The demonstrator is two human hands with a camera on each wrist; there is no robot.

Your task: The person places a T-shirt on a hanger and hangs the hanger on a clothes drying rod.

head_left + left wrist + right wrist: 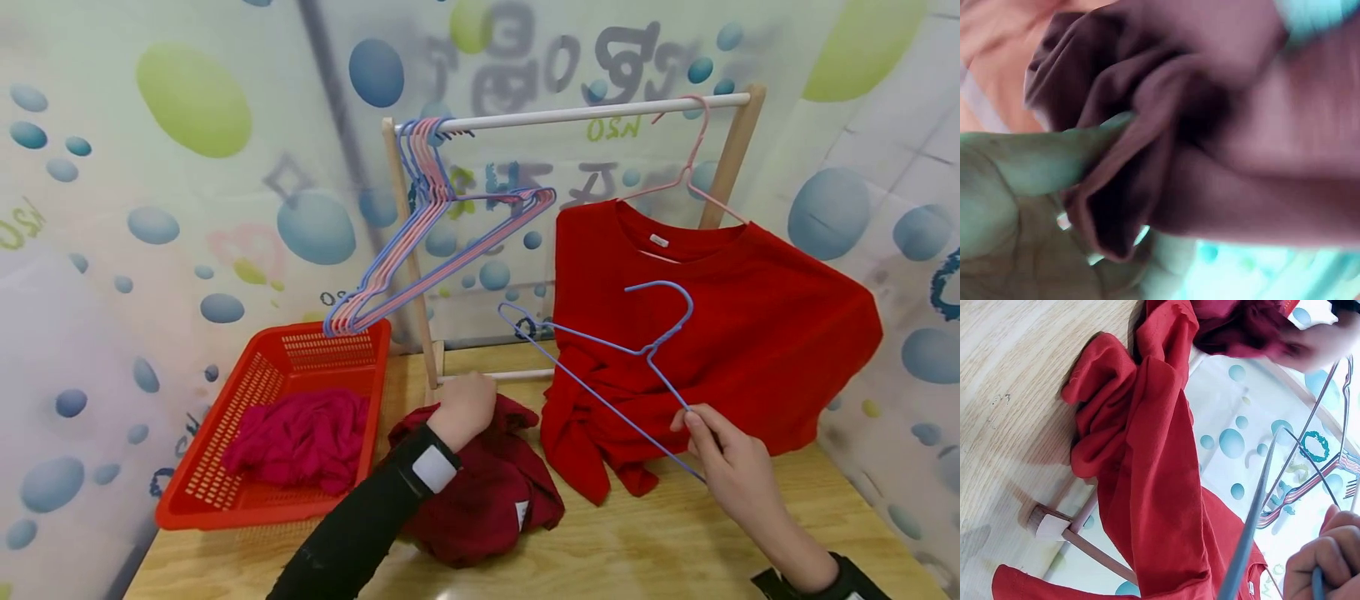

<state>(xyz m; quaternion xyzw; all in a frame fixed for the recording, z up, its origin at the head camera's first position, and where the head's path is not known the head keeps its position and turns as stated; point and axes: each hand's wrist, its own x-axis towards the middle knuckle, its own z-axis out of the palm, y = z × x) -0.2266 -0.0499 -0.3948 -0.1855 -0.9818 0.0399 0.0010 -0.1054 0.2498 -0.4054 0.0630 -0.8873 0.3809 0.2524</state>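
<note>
My left hand (467, 410) grips the top of a crumpled maroon garment (495, 508), which is bunched low over the table with a white tag showing. The left wrist view has the thumb (1041, 159) pressed against a fold of this cloth (1166, 81). In my right hand (733, 462) is a blue clothes hanger (666, 336), held by one shoulder with its hook up. It overlaps a red shirt (795, 333) in the head view. That shirt hangs from a pink hanger (690, 171), its lower part reaching the table.
A rack with a white rail (570, 115) stands at the back. Several blue and pink hangers (375, 279) hang at its left end. A red basket (262, 518) on the left contains magenta cloth (307, 442). Wooden table (600, 550) shows in front.
</note>
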